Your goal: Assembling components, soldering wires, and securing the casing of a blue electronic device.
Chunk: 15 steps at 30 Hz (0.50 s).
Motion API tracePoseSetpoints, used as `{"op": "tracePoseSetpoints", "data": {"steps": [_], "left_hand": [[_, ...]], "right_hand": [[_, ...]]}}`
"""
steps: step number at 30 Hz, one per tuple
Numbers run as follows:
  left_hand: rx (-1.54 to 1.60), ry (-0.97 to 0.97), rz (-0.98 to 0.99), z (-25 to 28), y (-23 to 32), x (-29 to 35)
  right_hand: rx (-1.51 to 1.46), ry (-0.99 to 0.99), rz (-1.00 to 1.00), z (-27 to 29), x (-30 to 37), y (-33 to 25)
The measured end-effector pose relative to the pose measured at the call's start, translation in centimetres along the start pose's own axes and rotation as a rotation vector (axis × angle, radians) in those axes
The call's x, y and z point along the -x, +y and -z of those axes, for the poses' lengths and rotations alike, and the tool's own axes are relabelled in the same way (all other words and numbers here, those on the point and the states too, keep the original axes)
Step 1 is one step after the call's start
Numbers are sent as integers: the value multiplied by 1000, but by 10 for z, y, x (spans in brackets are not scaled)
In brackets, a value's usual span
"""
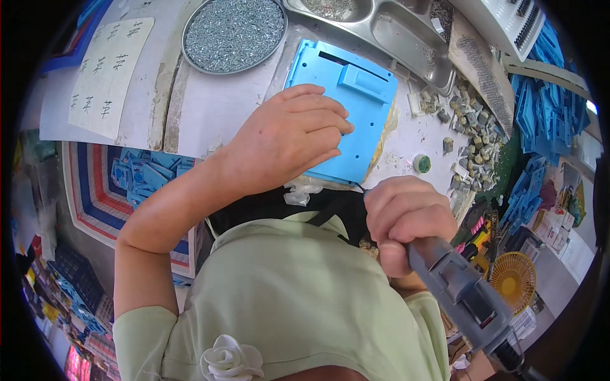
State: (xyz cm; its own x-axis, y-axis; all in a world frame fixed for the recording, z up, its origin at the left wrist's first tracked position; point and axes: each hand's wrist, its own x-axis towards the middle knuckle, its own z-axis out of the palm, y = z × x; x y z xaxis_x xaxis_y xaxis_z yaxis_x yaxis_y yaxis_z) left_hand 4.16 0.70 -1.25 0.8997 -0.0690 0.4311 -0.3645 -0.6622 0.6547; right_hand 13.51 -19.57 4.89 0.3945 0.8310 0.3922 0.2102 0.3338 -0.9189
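A light blue plastic panel [343, 95] with a raised rectangular block lies on the workbench in front of me. My left hand [289, 143] rests on its near left part, fingers curled and pressing down on the panel. Close to my chest, my right hand [406, 219] is closed around a grey electric screwdriver [467, 298], whose body runs down to the lower right. The tool's tip is hidden behind my fist near the panel's near edge.
A round metal pan of small screws [234, 32] sits at the back left, a steel compartment tray [381, 28] at the back. Small grey parts [473, 130] lie scattered on the right, beside stacked blue plastic pieces [546, 108]. A yellow fan [513, 279] is low right.
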Motion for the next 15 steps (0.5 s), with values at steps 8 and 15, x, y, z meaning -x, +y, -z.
{"op": "tracePoseSetpoints", "data": {"steps": [8, 15], "left_hand": [[20, 1, -3, -2, -1, 0], [11, -7, 12, -2, -6, 1]], "right_hand": [[-155, 23, 125, 10, -33, 16], [-118, -26, 87, 13, -40, 19]]}}
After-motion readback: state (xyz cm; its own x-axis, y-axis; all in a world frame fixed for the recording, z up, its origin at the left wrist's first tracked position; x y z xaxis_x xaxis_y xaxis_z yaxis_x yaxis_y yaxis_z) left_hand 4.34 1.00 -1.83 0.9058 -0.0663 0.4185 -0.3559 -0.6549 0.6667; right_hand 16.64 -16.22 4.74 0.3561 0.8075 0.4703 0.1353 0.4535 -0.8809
